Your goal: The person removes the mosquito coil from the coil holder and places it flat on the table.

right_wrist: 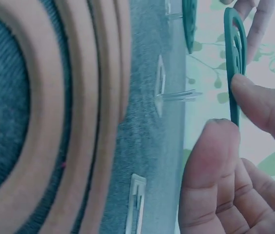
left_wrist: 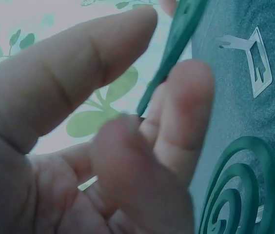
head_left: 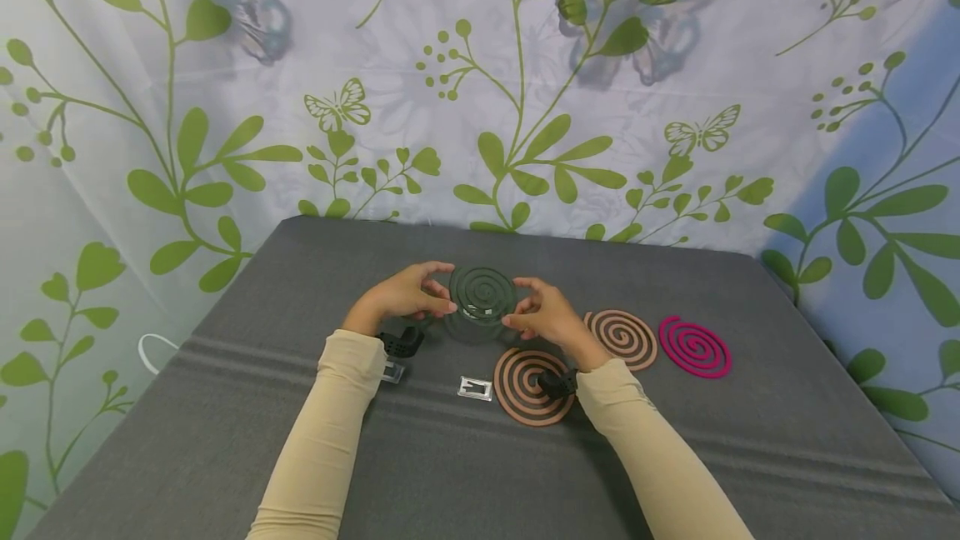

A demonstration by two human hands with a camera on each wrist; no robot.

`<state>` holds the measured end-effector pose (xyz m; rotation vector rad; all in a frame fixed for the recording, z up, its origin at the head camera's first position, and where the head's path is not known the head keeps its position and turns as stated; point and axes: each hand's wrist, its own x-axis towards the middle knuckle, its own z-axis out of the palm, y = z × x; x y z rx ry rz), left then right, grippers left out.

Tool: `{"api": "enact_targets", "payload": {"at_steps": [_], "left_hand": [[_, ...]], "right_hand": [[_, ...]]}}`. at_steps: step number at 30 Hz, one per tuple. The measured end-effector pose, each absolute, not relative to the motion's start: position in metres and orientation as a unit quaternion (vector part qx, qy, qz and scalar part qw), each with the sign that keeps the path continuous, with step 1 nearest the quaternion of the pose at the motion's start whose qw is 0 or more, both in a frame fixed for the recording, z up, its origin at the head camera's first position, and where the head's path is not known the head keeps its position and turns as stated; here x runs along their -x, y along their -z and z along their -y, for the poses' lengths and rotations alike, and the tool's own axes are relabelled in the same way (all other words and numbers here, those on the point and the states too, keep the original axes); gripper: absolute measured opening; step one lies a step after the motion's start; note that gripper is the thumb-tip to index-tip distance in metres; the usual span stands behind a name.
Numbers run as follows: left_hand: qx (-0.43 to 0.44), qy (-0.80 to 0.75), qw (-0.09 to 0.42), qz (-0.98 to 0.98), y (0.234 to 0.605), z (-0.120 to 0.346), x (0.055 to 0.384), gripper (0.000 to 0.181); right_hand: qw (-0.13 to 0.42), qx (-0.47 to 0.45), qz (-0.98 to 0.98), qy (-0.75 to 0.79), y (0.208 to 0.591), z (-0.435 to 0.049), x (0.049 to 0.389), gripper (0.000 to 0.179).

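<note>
A dark green mosquito coil (head_left: 483,280) is held up off the table between both hands. My left hand (head_left: 408,292) holds its left edge with thumb and fingers; in the left wrist view the held coil (left_wrist: 179,39) appears edge-on beside the fingers. On the opposite edge, my right hand (head_left: 546,315) pinches the coil, and the right wrist view shows that coil (right_wrist: 235,48) at the thumb and a fingertip. Another green coil (left_wrist: 271,195) lies on the table below. A metal coil stand (head_left: 476,388) with a raised prong (left_wrist: 237,43) lies nearer the body.
Two tan coils, one near the right wrist (head_left: 510,407) and one farther right (head_left: 622,340), lie on the grey table (head_left: 615,457). A pink coil (head_left: 695,347) lies beyond them. Another metal stand (head_left: 392,372) is under the left wrist. A leaf-patterned curtain (head_left: 420,123) hangs behind.
</note>
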<state>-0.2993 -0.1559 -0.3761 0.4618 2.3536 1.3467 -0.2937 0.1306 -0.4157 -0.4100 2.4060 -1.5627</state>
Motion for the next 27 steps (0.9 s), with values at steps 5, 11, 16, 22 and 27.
{"api": "enact_targets", "payload": {"at_steps": [5,11,16,22,27], "left_hand": [[-0.152,-0.493,0.162,-0.841,0.375,0.152,0.298,0.084],[-0.164,-0.516,0.137,-0.830,0.372,0.150,0.295,0.088],[-0.181,-0.519,0.126,-0.826,0.368,0.147,0.292,0.087],[-0.200,-0.513,0.120,-0.826,0.362,0.144,0.289,0.085],[-0.213,-0.510,0.116,-0.825,0.356,0.140,0.285,0.086]], "right_hand": [[0.112,0.158,-0.799,0.569,0.411,-0.134,0.290,0.078],[0.108,0.163,-0.778,0.597,0.405,-0.139,0.286,0.082],[0.101,0.172,-0.767,0.610,0.401,-0.143,0.281,0.083],[0.107,0.171,-0.761,0.617,0.398,-0.149,0.276,0.085],[0.105,0.168,-0.751,0.630,0.395,-0.155,0.272,0.086]]}}
